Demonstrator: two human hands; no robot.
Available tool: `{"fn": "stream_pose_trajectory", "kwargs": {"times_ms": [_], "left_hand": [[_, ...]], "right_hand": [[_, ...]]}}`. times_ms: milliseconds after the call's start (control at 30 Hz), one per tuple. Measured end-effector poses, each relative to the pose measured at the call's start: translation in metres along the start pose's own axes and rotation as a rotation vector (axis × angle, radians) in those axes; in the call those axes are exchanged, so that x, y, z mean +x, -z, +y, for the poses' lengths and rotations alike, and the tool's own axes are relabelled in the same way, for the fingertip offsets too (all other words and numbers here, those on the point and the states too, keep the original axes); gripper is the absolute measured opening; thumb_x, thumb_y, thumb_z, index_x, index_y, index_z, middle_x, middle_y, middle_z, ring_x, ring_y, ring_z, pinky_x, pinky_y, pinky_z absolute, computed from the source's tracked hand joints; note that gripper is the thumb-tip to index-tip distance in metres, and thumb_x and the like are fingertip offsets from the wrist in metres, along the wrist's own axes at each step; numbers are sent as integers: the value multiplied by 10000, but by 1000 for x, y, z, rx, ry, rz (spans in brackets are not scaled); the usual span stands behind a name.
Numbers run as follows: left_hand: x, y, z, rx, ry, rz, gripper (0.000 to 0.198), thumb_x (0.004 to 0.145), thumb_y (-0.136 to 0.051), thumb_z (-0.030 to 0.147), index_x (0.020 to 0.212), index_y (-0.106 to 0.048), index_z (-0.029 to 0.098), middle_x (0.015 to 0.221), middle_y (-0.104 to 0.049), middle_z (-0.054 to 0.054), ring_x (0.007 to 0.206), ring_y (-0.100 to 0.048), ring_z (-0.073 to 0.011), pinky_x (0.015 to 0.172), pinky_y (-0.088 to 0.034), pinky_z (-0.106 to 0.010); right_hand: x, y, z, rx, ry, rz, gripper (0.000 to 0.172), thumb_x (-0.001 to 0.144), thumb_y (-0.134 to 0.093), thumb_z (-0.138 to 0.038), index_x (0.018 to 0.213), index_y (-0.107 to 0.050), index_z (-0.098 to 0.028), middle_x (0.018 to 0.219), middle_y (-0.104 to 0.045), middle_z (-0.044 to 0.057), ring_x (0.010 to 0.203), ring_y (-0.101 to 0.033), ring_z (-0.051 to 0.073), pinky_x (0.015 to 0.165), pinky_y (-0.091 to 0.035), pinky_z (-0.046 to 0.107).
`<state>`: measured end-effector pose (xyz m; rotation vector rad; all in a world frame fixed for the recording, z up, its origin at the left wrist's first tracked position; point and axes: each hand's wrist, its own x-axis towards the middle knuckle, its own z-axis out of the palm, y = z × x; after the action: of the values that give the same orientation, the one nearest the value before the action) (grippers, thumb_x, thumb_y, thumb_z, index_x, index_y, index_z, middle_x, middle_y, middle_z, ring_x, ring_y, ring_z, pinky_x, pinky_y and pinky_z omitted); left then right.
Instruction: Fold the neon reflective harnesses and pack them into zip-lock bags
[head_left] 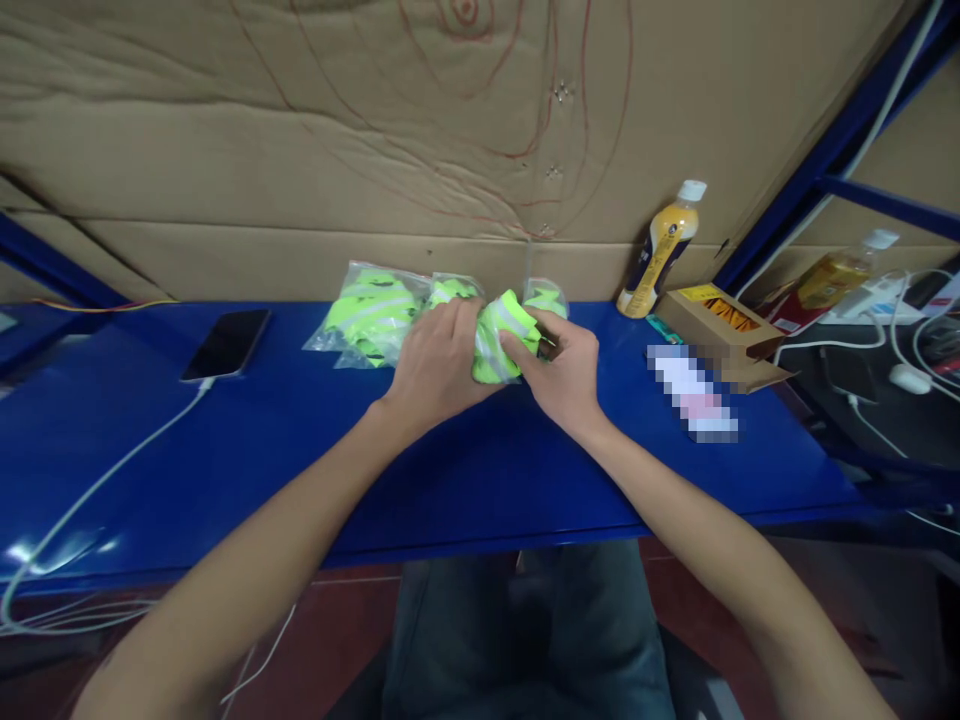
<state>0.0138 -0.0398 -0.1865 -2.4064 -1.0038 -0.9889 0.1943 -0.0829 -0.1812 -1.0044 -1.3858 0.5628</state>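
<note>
Between my hands is a folded bundle of neon yellow-green cloth with pale reflective stripes, which looks like a reflective vest (499, 345). My left hand (442, 350) wraps around its left side, fingers closed. My right hand (559, 365) grips the right edge, with the thumb on the front and the fingers partly hidden behind. Just left of my left hand, similar neon cloth in clear plastic bags (371, 312) lies against the cardboard. Another bagged neon bundle (454, 290) shows behind my left hand, and one more bag (547, 295) behind my right hand.
On the blue table (225, 450), a phone (227, 345) charges by a white cable at left. To the right stand a yellow drink bottle (661, 250) and an opened carton (720, 325) of orange packets, near a blurred-out item (691, 393). Cardboard (300, 180) walls the back.
</note>
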Motion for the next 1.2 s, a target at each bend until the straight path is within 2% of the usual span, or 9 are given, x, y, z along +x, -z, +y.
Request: {"fn": "stream_pose_trajectory", "kwargs": {"times_ms": [133, 333, 533, 667, 767, 867, 1000, 1100, 1200], "left_hand": [[-4, -4, 6, -21, 5, -43, 821, 806, -822, 465, 1469, -498, 103, 1257, -713, -238, 1158, -712, -448, 994, -586, -550], [-2, -4, 23, 48, 11, -91, 838, 887, -765, 476, 1528, -476, 21, 1339, -672, -324, 1236, -674, -509, 1022, -553, -618], [0, 0, 29, -22, 70, -126, 818, 809, -792, 391, 1499, -502, 63, 1346, -685, -283, 1256, -683, -484, 1061, -559, -587], [3, 5, 21, -136, 205, -46, 829, 762, -845, 430, 1459, -514, 126, 1389, -678, -234, 1291, -691, -436, 1054, -588, -512], [5, 9, 14, -250, 234, 34, 885, 751, -882, 494, 1467, -487, 158, 1415, -677, -205, 1289, -703, -398, 1076, -586, -483], [6, 11, 8, -346, 252, 27, 926, 731, -899, 520, 1472, -461, 177, 1427, -672, -192, 1289, -701, -390, 1096, -579, -494], [4, 4, 2, -395, 237, 6, 959, 694, -895, 453, 1484, -435, 166, 1451, -643, -213, 1327, -672, -400, 1111, -571, -503], [1, -2, 2, -322, 186, 39, 923, 687, -842, 345, 1485, -433, 126, 1448, -632, -243, 1357, -646, -424, 1141, -548, -522], [0, -2, 7, -235, 165, 2, 888, 694, -771, 261, 1503, -439, 104, 1432, -643, -248, 1346, -642, -438, 1140, -538, -547]], "right_hand": [[-1, -3, 3, -68, -1, -26, 225, 869, -774, -362, 1024, -817, -205, 985, -831, 56, 837, -749, 215, 741, -600, 340], [4, -5, 5, 26, -69, 35, 74, 814, -750, -264, 880, -759, -232, 932, -832, 40, 891, -786, 236, 860, -635, 370], [-6, -10, 6, -35, 11, -23, 50, 826, -664, -194, 803, -702, -217, 802, -759, 13, 760, -711, 186, 717, -583, 321], [-2, -5, 4, 106, 20, -162, 243, 900, -748, -359, 1086, -784, -207, 1084, -832, 65, 1022, -791, 228, 879, -655, 346], [2, 2, -6, 45, 91, -195, 370, 958, -751, -403, 1267, -768, -200, 1243, -801, 101, 1080, -785, 223, 913, -662, 354], [3, 10, -15, -135, 214, -215, 388, 1011, -721, -439, 1325, -772, -217, 1293, -747, 120, 1090, -750, 218, 888, -647, 357], [6, 18, -10, -310, 368, -308, 527, 953, -820, -422, 1435, -719, -232, 1229, -694, 97, 1114, -705, 237, 975, -606, 397], [7, 17, -1, -406, 408, -381, 493, 1008, -761, -317, 1479, -665, -208, 1189, -726, 97, 1087, -709, 247, 974, -583, 401], [5, 13, 4, -424, 443, -466, 323, 1081, -624, -251, 1391, -666, -170, 1184, -743, 128, 1093, -702, 257, 960, -568, 396]]}}
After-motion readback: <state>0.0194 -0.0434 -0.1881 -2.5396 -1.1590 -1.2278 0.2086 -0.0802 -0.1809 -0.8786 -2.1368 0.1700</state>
